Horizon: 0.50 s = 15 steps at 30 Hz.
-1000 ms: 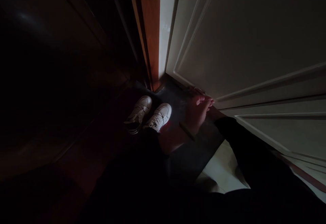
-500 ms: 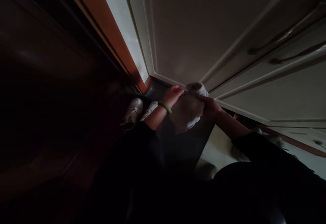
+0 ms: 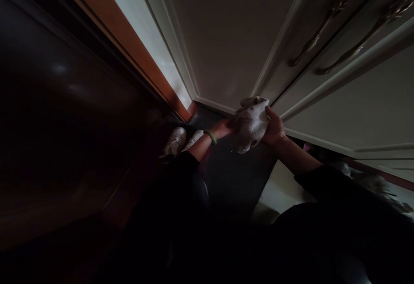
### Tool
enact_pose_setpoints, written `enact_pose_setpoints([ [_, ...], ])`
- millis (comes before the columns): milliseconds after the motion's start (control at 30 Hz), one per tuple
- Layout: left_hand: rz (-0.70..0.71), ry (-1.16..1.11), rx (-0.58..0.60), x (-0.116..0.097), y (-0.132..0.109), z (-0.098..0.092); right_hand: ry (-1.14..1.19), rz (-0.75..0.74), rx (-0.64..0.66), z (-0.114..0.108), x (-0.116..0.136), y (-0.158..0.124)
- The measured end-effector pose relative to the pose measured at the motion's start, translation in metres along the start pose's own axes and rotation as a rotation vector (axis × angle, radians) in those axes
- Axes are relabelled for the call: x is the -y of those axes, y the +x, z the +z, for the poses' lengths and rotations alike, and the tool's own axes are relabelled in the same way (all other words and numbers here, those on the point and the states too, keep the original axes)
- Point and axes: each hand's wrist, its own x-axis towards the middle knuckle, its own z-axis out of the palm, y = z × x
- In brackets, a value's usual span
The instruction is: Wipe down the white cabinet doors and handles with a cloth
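Observation:
I hold a crumpled white cloth [image 3: 250,122] between both hands, low in front of a white panelled cabinet door [image 3: 233,47]. My right hand [image 3: 274,129] grips its right side, close to the door's lower edge. My left hand [image 3: 223,128], with a green bangle at the wrist, holds the cloth's left side. Both sleeves are dark. The light is dim.
Two long metal handles [image 3: 318,27] run along the white doors at upper right. An orange-brown wooden frame [image 3: 129,45] stands left of the white doors, with dark wood panelling further left. My white shoes [image 3: 181,142] stand on a dark mat; pale floor lies at lower right.
One second ago only my right hand was low by the door. My left hand has since joined it, and both have lifted the white cloth slightly. The view has tilted up, showing the handles.

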Motion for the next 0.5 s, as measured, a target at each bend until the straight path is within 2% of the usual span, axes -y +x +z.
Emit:
enact_pose_setpoints([
  [67, -0.072, 0.095, -0.011, -0.001, -0.003, -0.003, 0.205, 0.189, -0.152, -0.001, -0.002, 0.001],
  [133, -0.040, -0.015, -0.094, -0.005, -0.008, -0.006, 0.358, 0.419, -0.331, 0.008, -0.004, -0.001],
  [200, 0.048, -0.187, -0.127, -0.009, -0.014, -0.005, 0.440, 0.601, -0.414, 0.026, -0.006, -0.005],
  [267, 0.121, -0.378, -0.100, -0.008, -0.017, 0.006, 0.500, 0.689, -0.379, 0.051, -0.005, -0.009],
  [367, 0.123, -0.572, -0.094, 0.003, -0.006, 0.026, 0.682, 0.767, -0.331, 0.079, 0.001, -0.016],
  [433, 0.073, -0.534, -0.192, 0.014, 0.014, 0.032, 0.794, 0.799, -0.308, 0.083, 0.005, -0.025],
  [500, 0.035, -0.449, -0.333, 0.021, 0.039, 0.027, 0.863, 0.793, -0.270, 0.074, 0.005, -0.042],
])
